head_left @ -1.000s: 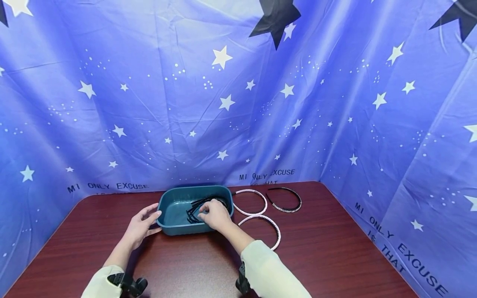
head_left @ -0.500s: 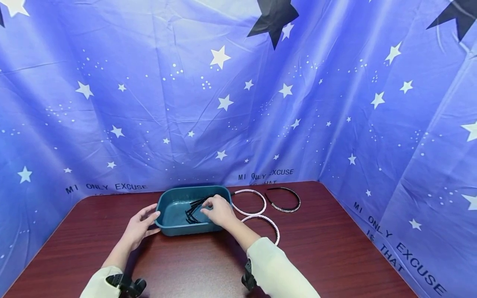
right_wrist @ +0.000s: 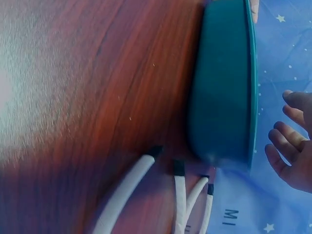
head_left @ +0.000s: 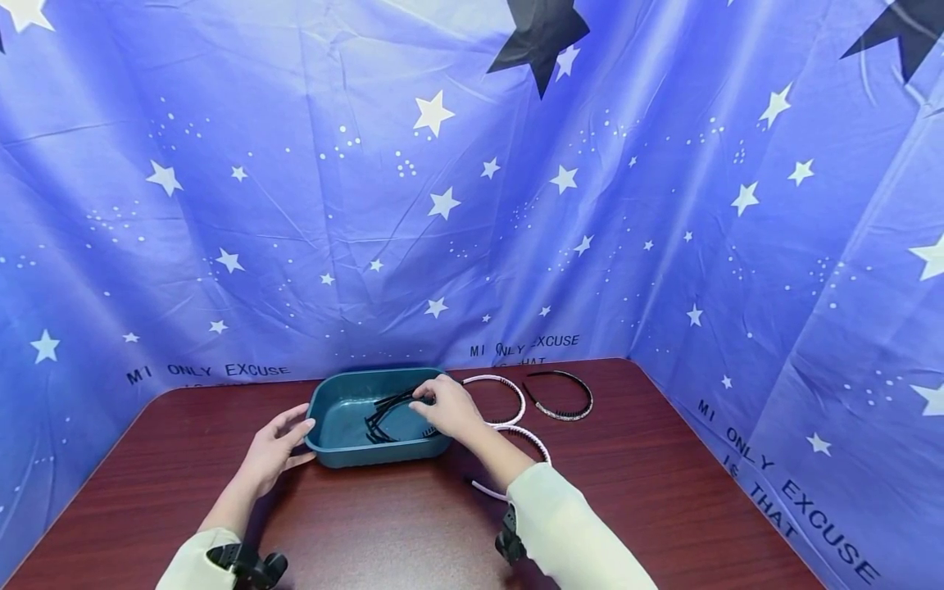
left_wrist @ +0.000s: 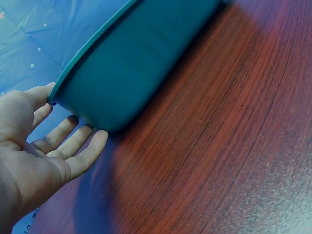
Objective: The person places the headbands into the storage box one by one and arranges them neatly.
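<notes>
My left hand (head_left: 269, 452) holds the left end of a teal plastic basin (head_left: 376, 457). In the left wrist view, the thumb of that hand (left_wrist: 34, 151) lies at the rim and several fingertips meet the outer wall. Several black toothed headbands (head_left: 378, 430) lie inside the basin, partly hidden by my right hand (head_left: 451, 407), which is over the right end. Seen from the right wrist, my right hand's fingers (right_wrist: 285, 141) are loosely bent and spread beyond the rim, with nothing between them.
Right of the basin, two white-pink headbands (head_left: 524, 398) (head_left: 543, 447) lie on the dark red wooden table (head_left: 664, 508); my right forearm crosses over one. Farther right lies a black headband with a glittery band (head_left: 568, 416). A blue star-printed curtain (head_left: 369, 205) stands behind the table.
My right hand has moved right and up, from over the black headbands to the basin's right end, uncovering more of them. The left hand stays at the basin's left end.
</notes>
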`<action>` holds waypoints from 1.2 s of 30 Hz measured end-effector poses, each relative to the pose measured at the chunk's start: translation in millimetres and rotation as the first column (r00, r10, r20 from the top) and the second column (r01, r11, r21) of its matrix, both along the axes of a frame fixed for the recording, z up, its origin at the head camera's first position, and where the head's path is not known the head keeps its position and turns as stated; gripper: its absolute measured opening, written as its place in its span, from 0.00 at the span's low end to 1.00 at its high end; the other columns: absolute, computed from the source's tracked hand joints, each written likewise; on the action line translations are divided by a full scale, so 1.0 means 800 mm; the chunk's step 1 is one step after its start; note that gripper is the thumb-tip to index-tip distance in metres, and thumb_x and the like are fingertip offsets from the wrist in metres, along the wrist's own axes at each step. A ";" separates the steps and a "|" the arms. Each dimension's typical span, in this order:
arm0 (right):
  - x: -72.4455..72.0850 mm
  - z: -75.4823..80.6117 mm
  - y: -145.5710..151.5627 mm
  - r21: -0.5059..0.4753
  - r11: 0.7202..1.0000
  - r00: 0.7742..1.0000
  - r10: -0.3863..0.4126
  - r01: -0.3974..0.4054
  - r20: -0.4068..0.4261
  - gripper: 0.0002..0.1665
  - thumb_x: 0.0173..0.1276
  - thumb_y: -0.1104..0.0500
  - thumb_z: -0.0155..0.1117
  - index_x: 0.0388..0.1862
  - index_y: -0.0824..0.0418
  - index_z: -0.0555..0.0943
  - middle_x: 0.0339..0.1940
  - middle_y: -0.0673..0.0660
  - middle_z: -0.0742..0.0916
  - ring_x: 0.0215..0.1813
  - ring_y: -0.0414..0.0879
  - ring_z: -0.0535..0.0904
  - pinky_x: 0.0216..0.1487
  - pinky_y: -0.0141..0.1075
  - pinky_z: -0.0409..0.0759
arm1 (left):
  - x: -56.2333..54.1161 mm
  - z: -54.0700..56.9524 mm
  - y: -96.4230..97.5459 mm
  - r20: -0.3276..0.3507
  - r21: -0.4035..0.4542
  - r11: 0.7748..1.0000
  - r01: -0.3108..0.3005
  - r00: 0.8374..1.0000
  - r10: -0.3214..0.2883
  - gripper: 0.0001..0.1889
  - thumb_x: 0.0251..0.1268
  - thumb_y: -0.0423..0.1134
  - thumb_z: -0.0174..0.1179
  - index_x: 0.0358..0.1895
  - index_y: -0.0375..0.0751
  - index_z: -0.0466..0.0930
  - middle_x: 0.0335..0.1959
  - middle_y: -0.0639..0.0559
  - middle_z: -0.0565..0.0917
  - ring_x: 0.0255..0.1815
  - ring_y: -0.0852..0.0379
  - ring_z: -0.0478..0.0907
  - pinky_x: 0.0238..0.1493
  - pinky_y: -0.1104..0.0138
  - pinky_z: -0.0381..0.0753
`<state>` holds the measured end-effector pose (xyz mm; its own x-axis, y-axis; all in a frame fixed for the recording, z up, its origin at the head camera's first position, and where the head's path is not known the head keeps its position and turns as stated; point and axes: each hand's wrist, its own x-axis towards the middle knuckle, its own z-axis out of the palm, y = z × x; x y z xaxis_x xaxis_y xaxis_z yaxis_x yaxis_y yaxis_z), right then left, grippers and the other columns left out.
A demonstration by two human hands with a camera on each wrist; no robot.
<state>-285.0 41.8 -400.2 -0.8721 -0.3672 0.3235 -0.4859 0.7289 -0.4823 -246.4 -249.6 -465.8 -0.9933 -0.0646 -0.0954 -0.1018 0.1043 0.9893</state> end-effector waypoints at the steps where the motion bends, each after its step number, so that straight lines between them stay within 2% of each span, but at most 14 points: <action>1: 0.000 0.002 0.003 -0.003 1.000 1.000 0.004 -0.004 -0.001 0.12 0.59 0.51 0.66 0.38 0.56 0.85 0.36 0.51 0.83 0.40 0.43 0.78 0.39 0.32 0.77 | 0.000 0.000 0.000 0.000 0.000 1.000 0.001 1.000 -0.001 0.35 0.68 0.51 0.53 0.72 0.39 0.53 0.59 0.38 0.64 0.58 0.45 0.71 0.50 0.55 0.82; 11: -0.003 0.012 0.023 -0.010 1.000 1.000 -0.005 0.005 -0.004 0.12 0.60 0.51 0.66 0.39 0.56 0.85 0.34 0.52 0.81 0.35 0.41 0.76 0.35 0.30 0.74 | 0.001 0.000 0.000 -0.002 0.002 1.000 0.007 1.000 -0.007 0.35 0.68 0.51 0.53 0.72 0.39 0.53 0.60 0.38 0.63 0.59 0.43 0.70 0.50 0.55 0.82; 17: -0.003 0.015 0.034 -0.009 1.000 1.000 -0.013 0.013 -0.008 0.14 0.60 0.51 0.66 0.40 0.57 0.85 0.36 0.52 0.82 0.37 0.45 0.77 0.35 0.31 0.74 | 0.001 0.001 -0.001 0.006 0.013 1.000 0.003 1.000 -0.003 0.35 0.67 0.51 0.54 0.72 0.39 0.53 0.59 0.40 0.64 0.59 0.44 0.70 0.49 0.56 0.82; 22: -0.002 0.016 0.047 -0.016 1.000 1.000 -0.008 0.008 0.012 0.15 0.61 0.52 0.66 0.42 0.59 0.84 0.37 0.57 0.82 0.40 0.49 0.80 0.37 0.34 0.76 | 0.002 0.002 0.000 0.008 0.009 1.000 0.005 1.000 -0.005 0.35 0.68 0.52 0.53 0.72 0.39 0.52 0.61 0.38 0.62 0.58 0.44 0.70 0.49 0.56 0.83; 27: 0.000 0.017 0.061 -0.017 1.000 1.000 -0.026 0.026 0.014 0.14 0.61 0.52 0.66 0.42 0.59 0.84 0.37 0.56 0.83 0.40 0.46 0.80 0.40 0.35 0.78 | 0.003 0.002 0.000 0.013 0.011 1.000 0.007 1.000 -0.007 0.35 0.68 0.51 0.53 0.72 0.39 0.52 0.62 0.38 0.62 0.56 0.48 0.72 0.49 0.56 0.82; 30: 0.000 0.014 0.071 -0.011 0.999 1.000 -0.031 0.031 -0.004 0.13 0.60 0.53 0.66 0.41 0.59 0.84 0.36 0.54 0.83 0.39 0.45 0.79 0.40 0.34 0.78 | 0.002 0.003 0.000 0.012 0.012 1.000 0.008 1.000 -0.008 0.35 0.68 0.51 0.53 0.72 0.39 0.52 0.62 0.38 0.62 0.54 0.50 0.73 0.49 0.56 0.82; 36: 0.002 0.007 0.088 -0.016 0.999 0.998 -0.042 0.042 -0.037 0.12 0.58 0.55 0.67 0.39 0.60 0.84 0.40 0.55 0.86 0.41 0.46 0.81 0.44 0.39 0.79 | 0.002 0.002 -0.001 0.008 0.007 1.000 0.006 1.000 -0.006 0.35 0.68 0.51 0.53 0.72 0.39 0.52 0.61 0.38 0.63 0.54 0.51 0.73 0.49 0.57 0.83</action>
<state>-283.1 112.1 -394.4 -0.8738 -0.3253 0.3616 -0.4729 0.7418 -0.4754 -244.9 -250.0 -464.2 -0.9930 -0.0575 -0.1035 -0.1088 0.0981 0.9892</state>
